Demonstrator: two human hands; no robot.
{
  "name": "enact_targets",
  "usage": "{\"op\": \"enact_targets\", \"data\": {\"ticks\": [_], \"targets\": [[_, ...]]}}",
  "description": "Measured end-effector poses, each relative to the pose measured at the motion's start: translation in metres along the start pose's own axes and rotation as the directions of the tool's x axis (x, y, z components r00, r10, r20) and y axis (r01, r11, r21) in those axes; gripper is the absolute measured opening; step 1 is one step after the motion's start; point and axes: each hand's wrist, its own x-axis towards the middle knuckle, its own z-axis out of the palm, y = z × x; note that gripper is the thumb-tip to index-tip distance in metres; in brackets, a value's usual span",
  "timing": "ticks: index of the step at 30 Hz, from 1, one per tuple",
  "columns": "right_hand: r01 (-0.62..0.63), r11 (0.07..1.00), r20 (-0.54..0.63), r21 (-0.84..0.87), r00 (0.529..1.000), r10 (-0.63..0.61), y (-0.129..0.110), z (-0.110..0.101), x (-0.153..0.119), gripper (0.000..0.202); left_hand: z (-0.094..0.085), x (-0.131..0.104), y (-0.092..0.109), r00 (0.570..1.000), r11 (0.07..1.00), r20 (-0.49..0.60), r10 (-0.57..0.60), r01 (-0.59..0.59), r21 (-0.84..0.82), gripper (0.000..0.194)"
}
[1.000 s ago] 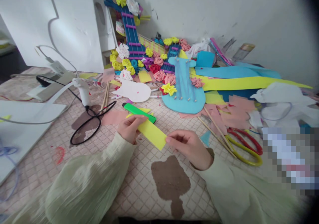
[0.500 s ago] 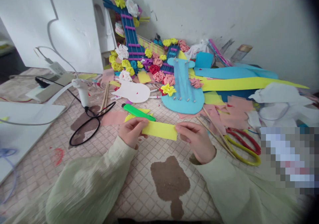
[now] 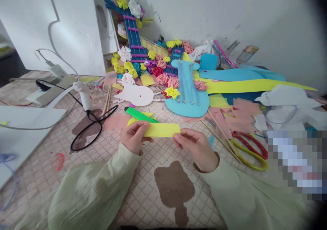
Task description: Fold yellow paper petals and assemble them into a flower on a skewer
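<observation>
Head view, looking down at a pretty messy patterned surface (image 3: 140, 189), with a light-blue guitar-shaped cutout (image 3: 187, 107) toward the back and red and yellow scissor handles (image 3: 251, 167) off right. Closer in, left hand (image 3: 133, 137) and right hand (image 3: 198, 147) near a green cutter (image 3: 140, 115), plus a little yellow paper strip (image 3: 163, 130) between both, pinched at each end by the fingers.

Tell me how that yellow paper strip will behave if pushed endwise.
The yellow paper strip looks thin, so it is probably light and apt to buckle. Held flat between the left hand and right hand without sagging, it seems slightly stiff, not limp.
</observation>
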Motion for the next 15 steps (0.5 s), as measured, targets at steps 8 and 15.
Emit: {"op": "enact_targets", "data": {"ticks": [8,15], "targets": [[0.034,0.998,0.036,0.052,0.999,-0.036,-0.002,-0.010,0.002,0.017,-0.004,-0.004,-0.001,0.951,0.994,0.305,-0.055,0.024,0.104,0.029],[0.034,0.999,0.111,-0.013,0.993,-0.032,-0.004,-0.009,0.002,0.018,0.000,-0.019,0.000,0.767,0.980,0.635,-0.090,-0.045,0.193,0.036]]}}
